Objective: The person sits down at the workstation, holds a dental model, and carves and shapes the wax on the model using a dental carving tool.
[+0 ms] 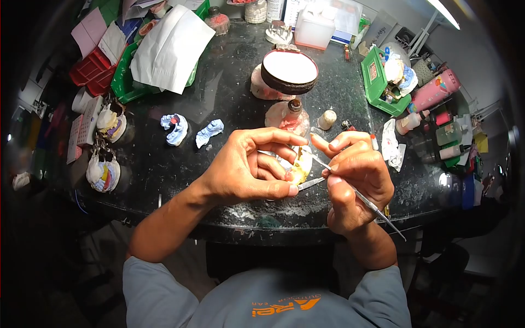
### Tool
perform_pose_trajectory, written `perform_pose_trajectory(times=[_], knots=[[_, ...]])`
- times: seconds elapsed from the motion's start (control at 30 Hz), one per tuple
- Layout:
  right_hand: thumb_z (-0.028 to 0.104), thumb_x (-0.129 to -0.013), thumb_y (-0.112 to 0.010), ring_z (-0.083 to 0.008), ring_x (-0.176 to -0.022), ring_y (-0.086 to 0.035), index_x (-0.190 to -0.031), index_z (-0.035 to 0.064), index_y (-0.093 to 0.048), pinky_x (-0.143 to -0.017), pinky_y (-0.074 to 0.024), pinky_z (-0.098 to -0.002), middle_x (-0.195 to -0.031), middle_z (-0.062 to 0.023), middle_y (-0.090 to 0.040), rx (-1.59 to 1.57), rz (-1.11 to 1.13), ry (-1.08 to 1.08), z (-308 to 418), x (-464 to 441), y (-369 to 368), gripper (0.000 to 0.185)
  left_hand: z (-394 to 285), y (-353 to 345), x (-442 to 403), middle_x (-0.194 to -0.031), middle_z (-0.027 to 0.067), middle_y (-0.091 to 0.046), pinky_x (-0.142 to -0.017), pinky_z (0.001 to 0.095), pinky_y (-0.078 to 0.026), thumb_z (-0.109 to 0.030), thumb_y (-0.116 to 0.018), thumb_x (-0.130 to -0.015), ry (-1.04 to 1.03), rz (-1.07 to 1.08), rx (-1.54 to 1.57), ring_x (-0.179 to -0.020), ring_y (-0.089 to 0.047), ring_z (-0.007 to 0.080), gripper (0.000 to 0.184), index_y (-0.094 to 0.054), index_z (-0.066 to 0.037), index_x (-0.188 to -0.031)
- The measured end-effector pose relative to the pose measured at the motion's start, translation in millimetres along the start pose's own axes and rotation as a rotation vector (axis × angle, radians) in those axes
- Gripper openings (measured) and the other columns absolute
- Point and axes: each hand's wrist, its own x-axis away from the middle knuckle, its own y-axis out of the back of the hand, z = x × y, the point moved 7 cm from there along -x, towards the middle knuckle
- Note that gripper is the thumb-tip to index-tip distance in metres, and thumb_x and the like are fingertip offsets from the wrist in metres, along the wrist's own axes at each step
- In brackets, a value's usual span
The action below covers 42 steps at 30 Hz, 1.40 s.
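Near the front of the dark bench, my left hand (249,167) is curled with its thumb and fingers around a small yellow and white piece (300,167). My right hand (358,177) pinches a thin metal instrument (372,205), whose upper tip points at the yellow piece and whose other end hangs down to the right. Between the hands, just below the piece, lies a grey ridged strip (311,183); what it belongs to is hidden. Pale dust and scraps (268,212) are spread on the bench under my hands.
Blue-and-white dental casts (174,130) stand at left, beside a blue impression piece (209,133). Behind my hands are a round white-topped dish (290,66), a dark-necked bottle (295,105) and a small jar (327,119). Green trays (374,82) sit at both sides.
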Motion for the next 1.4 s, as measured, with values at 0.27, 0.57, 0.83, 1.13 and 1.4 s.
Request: perform_pose_trajectory(times=[0.27, 0.57, 0.83, 1.13, 1.4], knots=[[-0.008, -0.081, -0.069, -0.0248, -0.103, -0.059, -0.1, -0.0036, -0.063, -0.095, -0.0504, -0.0363, -0.096, -0.0131, -0.064, 0.058, -0.07, -0.073, -10, 0, 2, 0.02, -2, -1, 0, -0.114, 0.0131, -0.065, -0.08, 0.0228, -0.062, 0.011, -0.081, -0.074, 0.01, 0.007, 0.009, -0.09, -0.073, 0.0138, 0.072, -0.051, 0.009, -0.14], [-0.004, -0.082, -0.072, -0.0272, -0.107, -0.063, -0.105, -0.004, -0.071, -0.102, -0.0466, -0.0417, -0.101, -0.012, -0.072, 0.226, -0.025, -0.189, -13, -6, -1, 0.023, 1, 0, -1, -0.116, 0.0134, -0.065, -0.079, 0.0223, -0.061, 0.01, -0.08, -0.075, -0.009, 0.007, 0.03, -0.09, -0.073, 0.0144, 0.071, -0.05, 0.009, -0.139], [-0.004, -0.079, -0.062, -0.0278, -0.109, -0.055, -0.091, -0.0005, -0.061, -0.103, -0.0482, -0.0479, -0.086, -0.0111, -0.061, 0.109, 0.113, -0.005, -3, -5, 0, 0.012, 0, 1, -1, -0.115, 0.0108, -0.06, -0.079, 0.0216, -0.061, 0.007, -0.083, -0.073, -0.009, -0.03, 0.004, -0.09, -0.072, 0.013, 0.07, -0.053, 0.005, -0.137], [-0.001, -0.06, -0.059, -0.0237, -0.066, -0.058, -0.072, 0.0038, -0.057, -0.09, -0.0508, -0.0445, -0.062, -0.0039, -0.055, 0.052, 0.129, 0.079, 9, -6, -11, 0.013, -4, 0, -1, -0.118, 0.0124, -0.057, -0.08, 0.0238, -0.063, 0.01, -0.081, -0.073, -0.019, -0.039, -0.025, -0.094, -0.074, 0.0189, 0.07, -0.05, 0.005, -0.136], [-0.001, -0.056, -0.062, -0.0294, -0.075, -0.065, -0.07, 0.0041, -0.056, -0.087, -0.0518, -0.0441, -0.062, -0.0044, -0.055, 0.098, 0.161, 0.081, 13, -6, -13, 0.016, -2, 2, -3, -0.119, 0.0129, -0.057, -0.081, 0.0241, -0.063, 0.009, -0.083, -0.073, -0.041, -0.022, -0.025, -0.095, -0.073, 0.0176, 0.072, -0.049, 0.004, -0.136]])
